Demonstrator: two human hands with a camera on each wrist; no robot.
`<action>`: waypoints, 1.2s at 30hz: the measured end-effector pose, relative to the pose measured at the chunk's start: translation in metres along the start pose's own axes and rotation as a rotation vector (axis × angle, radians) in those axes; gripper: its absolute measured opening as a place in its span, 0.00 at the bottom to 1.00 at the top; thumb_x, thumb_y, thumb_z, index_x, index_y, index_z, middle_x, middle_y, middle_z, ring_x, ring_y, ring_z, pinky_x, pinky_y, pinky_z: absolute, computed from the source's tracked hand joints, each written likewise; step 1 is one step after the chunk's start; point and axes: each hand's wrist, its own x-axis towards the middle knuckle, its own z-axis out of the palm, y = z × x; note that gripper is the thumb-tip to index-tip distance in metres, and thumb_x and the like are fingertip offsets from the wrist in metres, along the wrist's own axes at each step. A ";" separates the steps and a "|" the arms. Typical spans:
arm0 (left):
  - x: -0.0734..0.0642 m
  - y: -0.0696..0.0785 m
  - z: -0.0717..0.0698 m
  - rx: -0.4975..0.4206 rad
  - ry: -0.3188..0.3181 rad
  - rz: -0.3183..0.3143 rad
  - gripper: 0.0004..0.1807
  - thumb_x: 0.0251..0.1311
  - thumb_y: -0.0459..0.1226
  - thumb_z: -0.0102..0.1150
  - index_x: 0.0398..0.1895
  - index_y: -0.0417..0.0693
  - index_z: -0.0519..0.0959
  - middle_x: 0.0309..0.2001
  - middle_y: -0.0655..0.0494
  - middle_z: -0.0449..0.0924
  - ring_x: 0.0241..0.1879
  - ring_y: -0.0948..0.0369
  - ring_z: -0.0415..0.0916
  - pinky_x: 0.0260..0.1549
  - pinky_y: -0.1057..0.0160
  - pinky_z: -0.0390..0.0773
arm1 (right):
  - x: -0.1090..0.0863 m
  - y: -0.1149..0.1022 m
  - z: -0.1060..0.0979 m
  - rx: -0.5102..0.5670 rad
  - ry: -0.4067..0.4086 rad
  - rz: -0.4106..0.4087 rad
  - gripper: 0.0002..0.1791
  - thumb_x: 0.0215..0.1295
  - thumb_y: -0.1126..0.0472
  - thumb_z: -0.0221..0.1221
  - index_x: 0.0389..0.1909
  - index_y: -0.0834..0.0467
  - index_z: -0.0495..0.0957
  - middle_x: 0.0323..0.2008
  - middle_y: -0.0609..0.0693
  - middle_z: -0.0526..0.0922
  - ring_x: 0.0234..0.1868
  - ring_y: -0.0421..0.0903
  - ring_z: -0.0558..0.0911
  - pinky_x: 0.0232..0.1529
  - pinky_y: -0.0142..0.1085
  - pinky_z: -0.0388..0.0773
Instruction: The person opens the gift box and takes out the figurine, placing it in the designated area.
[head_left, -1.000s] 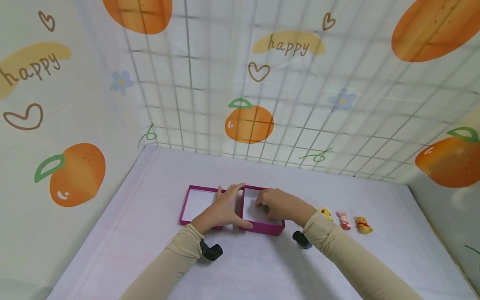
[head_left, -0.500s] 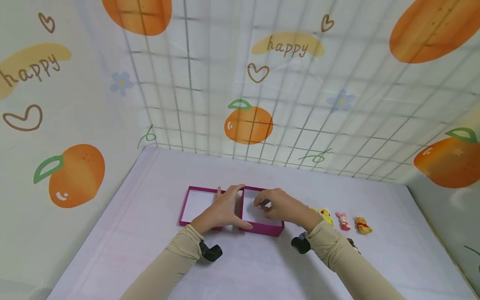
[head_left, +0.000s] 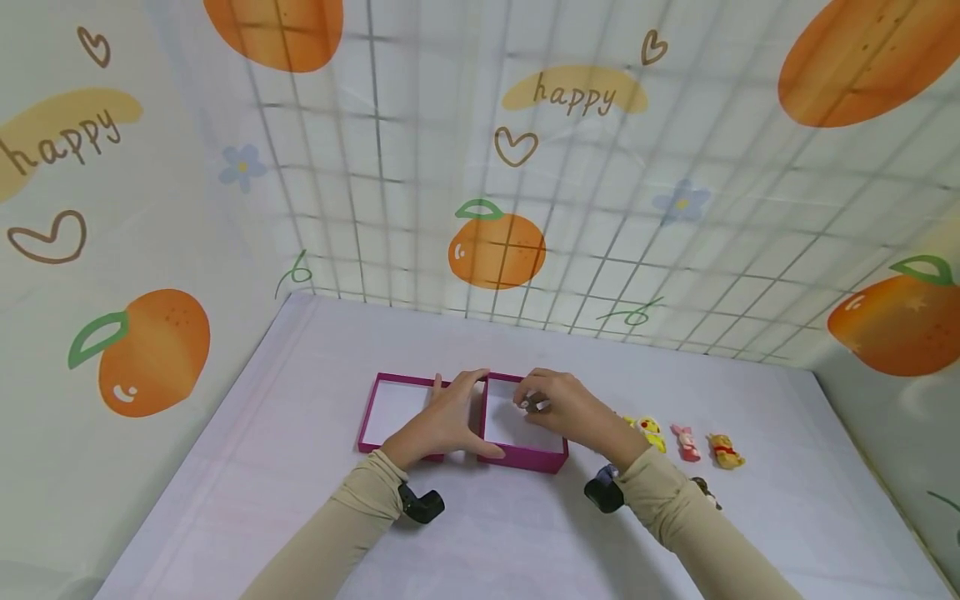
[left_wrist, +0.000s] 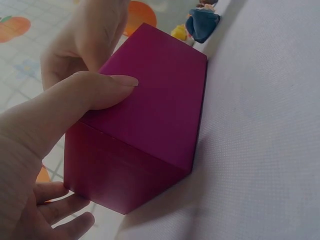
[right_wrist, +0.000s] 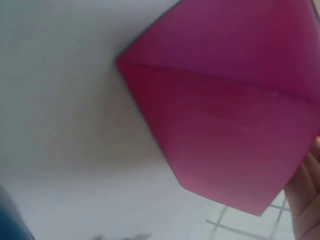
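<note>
A deep magenta box with a white inside stands on the table. My left hand grips its left end, thumb on the front wall and fingers at the back; the left wrist view shows the thumb pressed on the box wall. Over the opening, my right hand pinches a small greyish-brown object, mostly hidden by the fingers, its kind unclear. Left of the box lies another magenta box part, shallower-looking, partly behind my left hand. The right wrist view holds mainly the box's outer walls.
To the right stand a yellow figurine, a pink one and a bear in red. A brown and white one is half behind my right sleeve. The left wrist view also has a blue-clothed figurine.
My right hand has lifted slightly inside the box opening, and the small object in its fingers now shows. The right forearm shifted, uncovering more figurines. The left hand keeps its place.
</note>
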 end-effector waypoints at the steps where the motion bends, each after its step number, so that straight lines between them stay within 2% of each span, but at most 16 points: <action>1: 0.000 0.000 0.000 0.004 0.000 0.000 0.69 0.37 0.58 0.85 0.81 0.51 0.53 0.78 0.50 0.61 0.79 0.52 0.61 0.80 0.34 0.30 | -0.001 0.000 0.000 0.001 0.016 0.001 0.15 0.57 0.70 0.73 0.46 0.59 0.86 0.44 0.49 0.87 0.45 0.47 0.89 0.48 0.40 0.89; 9: 0.002 0.000 -0.001 0.013 0.000 0.002 0.70 0.37 0.59 0.85 0.81 0.49 0.53 0.79 0.50 0.60 0.79 0.52 0.59 0.79 0.33 0.31 | -0.009 0.005 -0.003 0.108 0.059 0.005 0.20 0.59 0.70 0.72 0.54 0.60 0.86 0.50 0.55 0.88 0.48 0.48 0.89 0.51 0.47 0.88; 12: 0.002 0.000 -0.001 0.013 0.002 0.004 0.70 0.37 0.59 0.85 0.81 0.49 0.53 0.79 0.50 0.60 0.79 0.52 0.59 0.79 0.33 0.31 | -0.012 0.008 -0.003 0.121 0.112 0.005 0.20 0.59 0.69 0.73 0.53 0.58 0.87 0.50 0.54 0.89 0.49 0.49 0.90 0.49 0.48 0.88; 18: 0.001 0.000 0.000 0.000 0.007 0.004 0.70 0.36 0.58 0.85 0.81 0.49 0.54 0.79 0.50 0.61 0.79 0.51 0.59 0.80 0.34 0.30 | -0.021 0.013 -0.001 0.169 0.210 -0.003 0.20 0.58 0.66 0.74 0.53 0.54 0.88 0.48 0.50 0.90 0.45 0.47 0.91 0.44 0.40 0.90; 24: -0.002 0.003 0.000 0.002 0.010 0.006 0.69 0.37 0.57 0.86 0.81 0.49 0.53 0.79 0.50 0.61 0.79 0.52 0.59 0.80 0.34 0.30 | -0.032 0.017 -0.001 0.227 0.277 0.043 0.21 0.58 0.61 0.75 0.54 0.50 0.88 0.51 0.49 0.89 0.46 0.47 0.91 0.42 0.33 0.89; 29: -0.003 0.002 0.002 0.000 0.014 0.016 0.70 0.36 0.57 0.86 0.81 0.48 0.54 0.79 0.50 0.61 0.79 0.51 0.60 0.79 0.33 0.31 | -0.040 0.020 0.001 0.268 0.324 0.044 0.21 0.57 0.63 0.75 0.54 0.53 0.88 0.50 0.50 0.89 0.45 0.46 0.91 0.42 0.30 0.88; 36: -0.001 -0.001 0.003 0.009 0.013 0.015 0.70 0.37 0.59 0.85 0.81 0.49 0.54 0.79 0.51 0.61 0.79 0.51 0.59 0.80 0.34 0.31 | -0.051 0.023 0.001 0.339 0.361 0.050 0.22 0.55 0.70 0.74 0.52 0.57 0.88 0.48 0.53 0.90 0.45 0.48 0.91 0.43 0.31 0.88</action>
